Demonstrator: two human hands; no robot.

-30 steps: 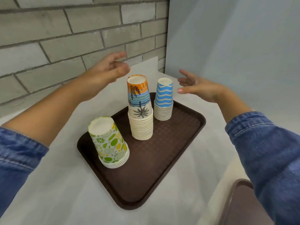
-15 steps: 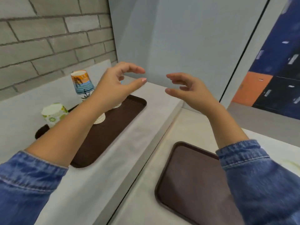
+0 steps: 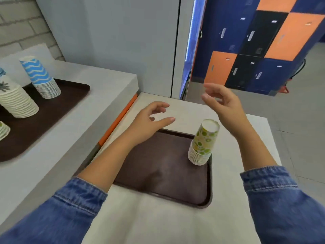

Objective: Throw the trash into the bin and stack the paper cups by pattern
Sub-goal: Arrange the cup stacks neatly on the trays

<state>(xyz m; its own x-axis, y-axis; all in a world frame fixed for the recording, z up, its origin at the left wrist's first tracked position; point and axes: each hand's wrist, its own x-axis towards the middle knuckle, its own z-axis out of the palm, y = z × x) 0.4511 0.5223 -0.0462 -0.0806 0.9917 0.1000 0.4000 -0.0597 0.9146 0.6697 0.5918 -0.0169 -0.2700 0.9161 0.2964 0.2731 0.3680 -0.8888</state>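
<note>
**Both hands free above the near tray**

Our left hand and right hand hover with fingers loosely curled, grasping nothing. Just below the right hand, a lime-print cup stack stands upside down in the far right corner of the brown tray. At upper left, a second tray holds a blue zigzag stack and a palm-print stack.

Bright, even indoor light, soft shadows, slight blur, wide-angle bending at edges.

A grey brick wall left, blue, orange and black lockers right.
</note>
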